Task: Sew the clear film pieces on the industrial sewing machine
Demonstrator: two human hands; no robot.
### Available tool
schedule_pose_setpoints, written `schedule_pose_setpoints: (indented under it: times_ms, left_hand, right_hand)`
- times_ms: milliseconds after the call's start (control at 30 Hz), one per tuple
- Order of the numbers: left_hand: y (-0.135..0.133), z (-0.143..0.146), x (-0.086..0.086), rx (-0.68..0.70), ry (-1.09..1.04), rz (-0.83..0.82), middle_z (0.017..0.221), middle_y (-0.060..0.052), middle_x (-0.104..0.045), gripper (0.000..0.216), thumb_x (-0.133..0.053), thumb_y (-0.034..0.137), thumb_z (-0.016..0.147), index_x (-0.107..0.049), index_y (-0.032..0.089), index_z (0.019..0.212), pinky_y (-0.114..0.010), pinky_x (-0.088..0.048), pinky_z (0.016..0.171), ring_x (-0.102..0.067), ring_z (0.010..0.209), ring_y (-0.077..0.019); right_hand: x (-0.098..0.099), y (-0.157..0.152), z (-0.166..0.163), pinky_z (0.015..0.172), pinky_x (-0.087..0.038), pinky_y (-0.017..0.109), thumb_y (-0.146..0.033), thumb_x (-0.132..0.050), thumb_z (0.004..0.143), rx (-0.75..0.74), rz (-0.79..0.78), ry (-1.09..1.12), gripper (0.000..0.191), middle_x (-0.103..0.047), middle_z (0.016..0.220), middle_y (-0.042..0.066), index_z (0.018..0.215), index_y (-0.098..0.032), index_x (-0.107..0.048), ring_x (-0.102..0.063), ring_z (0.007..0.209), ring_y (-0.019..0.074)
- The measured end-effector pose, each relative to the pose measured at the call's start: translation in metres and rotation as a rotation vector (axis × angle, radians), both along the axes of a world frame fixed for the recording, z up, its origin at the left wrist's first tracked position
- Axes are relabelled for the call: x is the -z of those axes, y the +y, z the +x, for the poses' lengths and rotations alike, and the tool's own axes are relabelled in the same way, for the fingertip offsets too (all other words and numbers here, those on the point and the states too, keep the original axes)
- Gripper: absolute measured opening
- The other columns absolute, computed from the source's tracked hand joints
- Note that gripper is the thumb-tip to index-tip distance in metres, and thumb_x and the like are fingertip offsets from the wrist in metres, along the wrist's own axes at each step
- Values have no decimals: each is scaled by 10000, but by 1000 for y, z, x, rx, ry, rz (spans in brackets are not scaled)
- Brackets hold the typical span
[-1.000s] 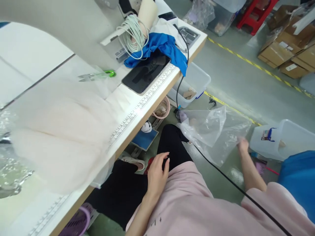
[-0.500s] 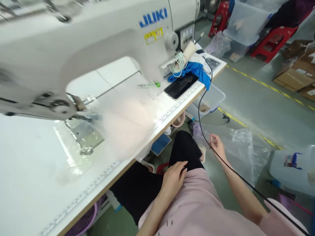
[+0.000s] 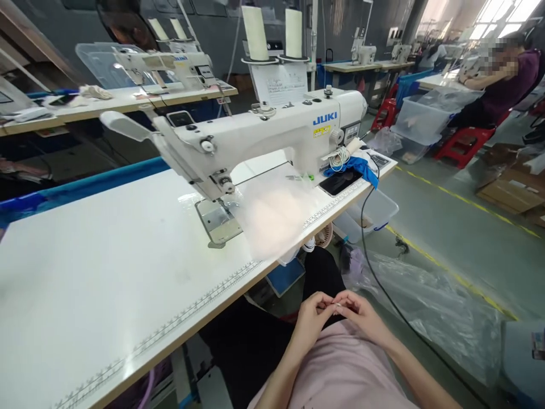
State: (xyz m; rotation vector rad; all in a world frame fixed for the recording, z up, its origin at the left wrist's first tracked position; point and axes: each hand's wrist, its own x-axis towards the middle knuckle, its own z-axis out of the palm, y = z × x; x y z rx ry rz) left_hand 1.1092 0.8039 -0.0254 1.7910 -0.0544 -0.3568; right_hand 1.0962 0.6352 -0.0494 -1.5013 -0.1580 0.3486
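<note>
My left hand (image 3: 314, 311) and my right hand (image 3: 358, 312) meet above my lap, fingertips pinched together. Something small and whitish shows between them, too small to name. In front of me stands a white JUKI sewing machine (image 3: 264, 136). Pale, sheer peach-white fabric (image 3: 276, 213) lies on the white sewing table (image 3: 128, 272), to the right of the needle area. Behind the fabric are thread snips with a green handle (image 3: 307, 177). A dark phone (image 3: 340, 182) rests close to the table's right end.
A blue cloth (image 3: 360, 166) and a coiled pale cord (image 3: 339, 159) lie by the machine. A black cable (image 3: 374, 272) hangs down at my right. Clear plastic sheeting (image 3: 443, 307) covers floor there. Another person (image 3: 506, 85) sits at the far right beside plastic bins (image 3: 419, 116).
My right hand has come in from the right side to meet my left hand, which has lifted off my thigh. The view has tilted up, showing more of the room.
</note>
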Motion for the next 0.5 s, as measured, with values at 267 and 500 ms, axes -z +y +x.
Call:
schedule_pose_setpoints:
  times_ms: [267, 500]
  left_hand:
    - [6, -4, -15, -189, 31, -185, 840, -45, -653, 252, -652, 414, 792, -638, 167, 842, -298, -558, 652, -646, 781, -180]
    - [5, 3, -34, -264, 159, -316, 763, -6, -657, 287, -779, 371, 697, -637, 153, 818, -280, -579, 701, -650, 726, -136]
  right_hand:
    - [-21, 15, 15, 735, -503, 298, -457, -664, 819, 119, 3, -30, 266, -691, 820, 40, 873, -196, -664, -644, 778, 171]
    - [-44, 12, 37, 743, -465, 264, -401, -754, 735, 152, 46, -43, 188, -651, 922, 31, 824, -236, -763, -595, 831, 139]
